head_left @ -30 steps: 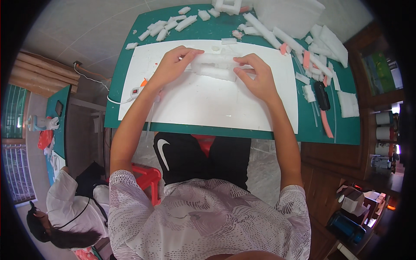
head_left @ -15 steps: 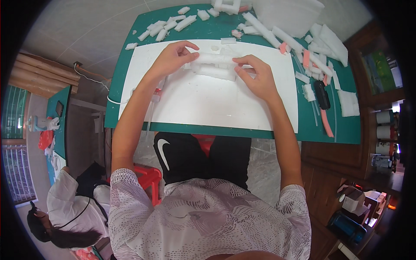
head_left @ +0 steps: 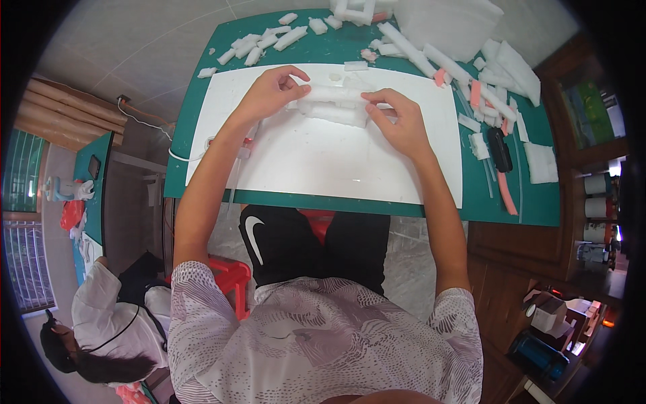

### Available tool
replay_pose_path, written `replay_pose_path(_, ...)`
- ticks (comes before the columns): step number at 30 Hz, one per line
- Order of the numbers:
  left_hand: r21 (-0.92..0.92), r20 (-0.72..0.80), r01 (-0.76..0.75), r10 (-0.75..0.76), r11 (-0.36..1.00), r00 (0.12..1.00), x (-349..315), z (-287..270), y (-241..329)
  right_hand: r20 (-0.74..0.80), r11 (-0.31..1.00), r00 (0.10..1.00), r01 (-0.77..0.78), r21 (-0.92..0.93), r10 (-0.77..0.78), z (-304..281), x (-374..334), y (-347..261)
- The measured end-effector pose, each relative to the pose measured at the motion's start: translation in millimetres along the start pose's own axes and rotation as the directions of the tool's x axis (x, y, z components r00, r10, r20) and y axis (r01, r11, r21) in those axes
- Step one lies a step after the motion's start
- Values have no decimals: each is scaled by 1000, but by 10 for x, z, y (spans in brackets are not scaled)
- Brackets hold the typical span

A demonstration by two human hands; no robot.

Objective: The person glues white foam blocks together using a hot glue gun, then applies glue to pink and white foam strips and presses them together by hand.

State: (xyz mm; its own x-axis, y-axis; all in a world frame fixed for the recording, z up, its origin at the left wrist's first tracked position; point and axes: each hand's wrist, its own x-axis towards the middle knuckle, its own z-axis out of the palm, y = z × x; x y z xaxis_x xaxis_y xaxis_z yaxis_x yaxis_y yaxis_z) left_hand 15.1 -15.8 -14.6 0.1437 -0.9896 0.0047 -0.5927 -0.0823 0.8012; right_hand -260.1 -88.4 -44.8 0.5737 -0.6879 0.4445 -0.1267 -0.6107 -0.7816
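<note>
On a white board lies a small assembly of white foam strips. Its far strip runs left to right, and a near strip lies alongside it. My left hand pinches the left end of the far strip between thumb and fingers. At the opposite end, my right hand is closed with its fingertips on the same strip. Whatever joins the two strips is too pale to make out. Beside my left forearm sits a small red-and-clear tool, partly hidden by the arm.
A green mat surrounds the board. Foam offcuts are scattered at the far left. Long foam strips, a large foam block and a black-handled tool occupy the right side. Another person sits at the left.
</note>
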Motion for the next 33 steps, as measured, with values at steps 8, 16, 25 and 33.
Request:
replay_pose_path(8,11,25,29,-29,1000,999,28,-14,26,-16,999,1000,-19,29,20,16,8,18)
replay_pose_path(16,14,27,35,-36,999,999,1,12,48,-9,1000,1000,-20,20,20,-17,4,4)
replay_pose_path(25,-36,-2,51,-51,998,999,-53,14,-39,5,998,999,-47,41,47,44,-11,-25)
replay_pose_path(33,-201,-46,91,-102,975,994,19,34,8,-31,998,998,-47,40,48,-36,14,-20)
